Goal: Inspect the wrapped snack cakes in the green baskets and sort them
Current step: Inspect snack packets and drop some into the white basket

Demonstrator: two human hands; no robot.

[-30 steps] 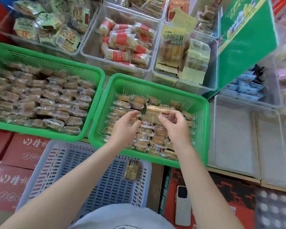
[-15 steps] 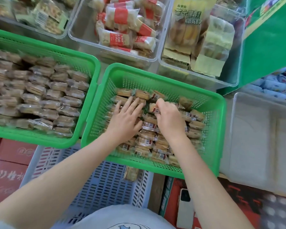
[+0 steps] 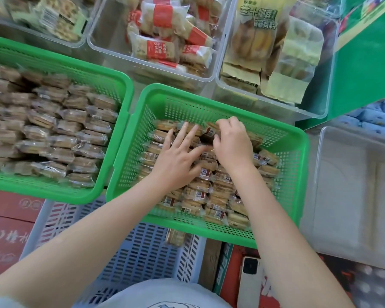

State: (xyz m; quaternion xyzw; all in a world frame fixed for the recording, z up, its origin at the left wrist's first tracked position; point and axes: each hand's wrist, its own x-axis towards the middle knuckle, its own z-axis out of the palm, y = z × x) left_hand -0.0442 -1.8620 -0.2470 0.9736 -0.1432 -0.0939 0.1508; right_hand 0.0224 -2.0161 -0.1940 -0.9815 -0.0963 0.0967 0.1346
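Note:
Two green baskets hold wrapped snack cakes. The left basket point(image 3: 120, 90) is packed with neat rows of cakes point(image 3: 53, 134). The right basket point(image 3: 298, 156) holds a looser pile of cakes point(image 3: 209, 196). My left hand point(image 3: 178, 158) lies flat on the pile with straight, spread fingers. My right hand point(image 3: 231, 143) is beside it at the far part of the pile, its fingers curled down onto a wrapped cake point(image 3: 210, 131) with a red label.
A pale blue slotted crate point(image 3: 131, 252) below holds one wrapped cake point(image 3: 175, 237). Clear bins behind hold red-label packs point(image 3: 165, 41) and yellow bags point(image 3: 265, 41). An empty clear tub point(image 3: 353, 196) stands right. A phone point(image 3: 250, 283) lies on red cartons.
A second ago both hands held a cake up over the right basket. They have dropped onto the pile, the left hand flattened, the right hand reaching further back. The camera has moved closer.

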